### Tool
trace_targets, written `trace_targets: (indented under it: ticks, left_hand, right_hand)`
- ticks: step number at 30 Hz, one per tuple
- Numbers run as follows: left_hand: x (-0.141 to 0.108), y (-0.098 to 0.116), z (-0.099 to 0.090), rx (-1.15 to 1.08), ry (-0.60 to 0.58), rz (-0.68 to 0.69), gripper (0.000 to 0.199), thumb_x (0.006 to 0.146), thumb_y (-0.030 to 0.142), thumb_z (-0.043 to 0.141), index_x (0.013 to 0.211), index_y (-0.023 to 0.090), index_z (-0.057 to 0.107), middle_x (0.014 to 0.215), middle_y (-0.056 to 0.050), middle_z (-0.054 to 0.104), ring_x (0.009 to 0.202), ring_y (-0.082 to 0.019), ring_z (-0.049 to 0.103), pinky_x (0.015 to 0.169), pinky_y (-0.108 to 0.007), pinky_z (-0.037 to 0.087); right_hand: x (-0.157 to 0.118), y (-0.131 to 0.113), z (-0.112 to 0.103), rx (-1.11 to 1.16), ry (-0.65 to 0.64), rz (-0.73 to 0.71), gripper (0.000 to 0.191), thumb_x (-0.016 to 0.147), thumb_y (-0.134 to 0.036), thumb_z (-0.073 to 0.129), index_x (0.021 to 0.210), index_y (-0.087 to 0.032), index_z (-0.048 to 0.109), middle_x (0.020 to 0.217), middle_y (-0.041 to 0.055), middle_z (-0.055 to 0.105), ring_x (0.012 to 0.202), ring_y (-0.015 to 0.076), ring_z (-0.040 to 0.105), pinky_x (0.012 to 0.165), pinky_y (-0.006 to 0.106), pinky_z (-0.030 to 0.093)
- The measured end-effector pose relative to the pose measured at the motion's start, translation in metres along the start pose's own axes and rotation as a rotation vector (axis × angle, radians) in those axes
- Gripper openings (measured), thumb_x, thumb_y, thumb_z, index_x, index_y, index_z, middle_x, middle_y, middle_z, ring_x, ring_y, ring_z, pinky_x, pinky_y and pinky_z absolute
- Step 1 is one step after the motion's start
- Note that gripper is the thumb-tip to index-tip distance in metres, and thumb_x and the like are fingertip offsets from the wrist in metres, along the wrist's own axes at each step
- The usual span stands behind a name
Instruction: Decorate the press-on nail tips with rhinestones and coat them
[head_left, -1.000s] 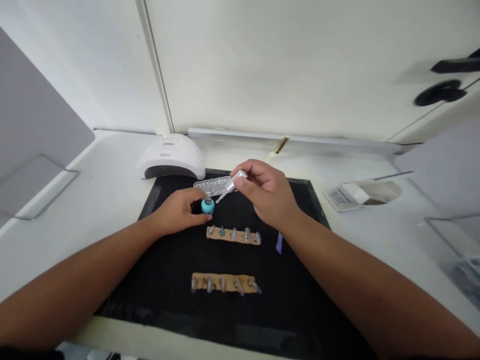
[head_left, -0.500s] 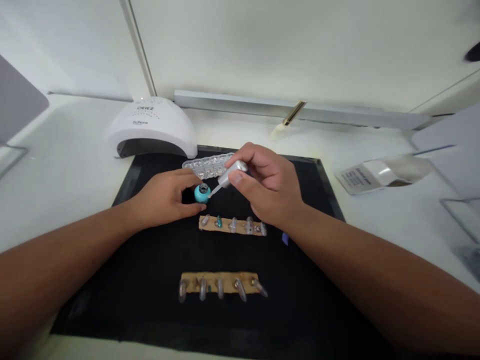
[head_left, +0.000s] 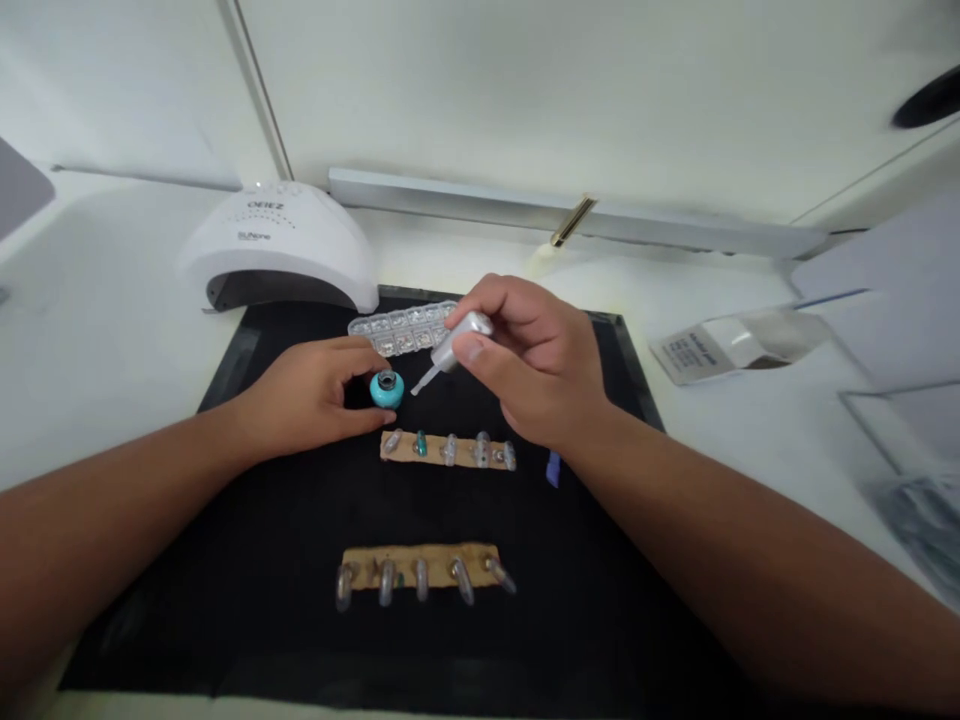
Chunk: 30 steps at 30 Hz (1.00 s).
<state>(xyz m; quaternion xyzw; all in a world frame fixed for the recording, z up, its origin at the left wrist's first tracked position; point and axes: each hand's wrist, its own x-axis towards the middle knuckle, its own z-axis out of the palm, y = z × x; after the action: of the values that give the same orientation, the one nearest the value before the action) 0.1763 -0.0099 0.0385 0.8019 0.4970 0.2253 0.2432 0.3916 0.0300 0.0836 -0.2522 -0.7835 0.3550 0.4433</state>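
My left hand (head_left: 319, 395) holds an uncapped turquoise nail polish bottle (head_left: 386, 391) between thumb and fingers on the black mat (head_left: 315, 560). In my right hand (head_left: 536, 360) is the silver-white cap of a nail polish brush (head_left: 459, 340), its bristles pointing down and left, just right of the bottle and apart from it. Below the hands lies a cardboard strip (head_left: 465, 452) bearing several false nails, one of them teal and the others clear or glittery. Closer to me is a second cardboard strip (head_left: 439, 553) with several clear-looking nails.
A white nail lamp (head_left: 289, 240) stands at the back left. Behind my hands sits a clear case of gems (head_left: 401, 330). A gold-handled brush (head_left: 574, 222) leans on the back ledge. An alcohol pad box (head_left: 697, 352) lies right. A small purple piece (head_left: 553, 468) is beside my right forearm.
The brush tip has drawn away from the bottle's side, leaving a small gap to its right. The whole view has shifted slightly, so everything appears further left.
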Motion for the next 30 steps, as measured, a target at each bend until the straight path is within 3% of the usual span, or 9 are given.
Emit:
trace_targets:
  ticks: [6,12,18,30]
  left_hand:
    - [0.000,-0.004,0.003,0.005,-0.020,-0.015,0.022,0.079,0.037,0.069,0.091,0.019,0.067,0.090,0.000,0.064,0.080,-0.016,0.060,0.072,-0.028,0.043]
    - [-0.001,-0.008,0.004,0.011,-0.020,-0.015,0.023,0.079,0.040,0.068,0.091,0.021,0.066,0.088,0.000,0.064,0.078,-0.016,0.058,0.069,-0.027,0.042]
    - [-0.001,-0.007,0.003,-0.018,-0.029,-0.025,0.023,0.079,0.043,0.066,0.089,0.022,0.066,0.086,-0.001,0.064,0.077,-0.017,0.058,0.069,-0.029,0.043]
    - [-0.002,-0.006,0.002,-0.007,-0.025,-0.018,0.025,0.078,0.044,0.069,0.091,0.022,0.067,0.087,0.001,0.065,0.076,-0.015,0.059,0.068,-0.027,0.044]
  right_hand:
    - [-0.022,-0.021,-0.027,-0.061,0.012,0.081,0.006,0.085,-0.025,0.062,0.080,-0.022,0.061,0.073,-0.0016,0.055,0.065,0.0127,0.051,0.063,0.030,0.041]
    - [-0.058,-0.008,-0.037,-0.130,-0.075,0.232,0.007,0.085,-0.027,0.062,0.086,-0.020,0.064,0.080,0.0010,0.057,0.071,0.0144,0.055,0.061,0.030,0.041]
    - [-0.056,-0.001,-0.032,-0.150,-0.183,0.214,0.004,0.084,-0.024,0.061,0.083,-0.020,0.063,0.076,0.0007,0.056,0.069,0.0145,0.055,0.063,0.031,0.043]
    - [-0.051,0.002,-0.036,-0.216,-0.167,0.181,0.006,0.084,-0.024,0.063,0.080,-0.019,0.061,0.075,0.0003,0.055,0.068,0.0138,0.053,0.062,0.031,0.040]
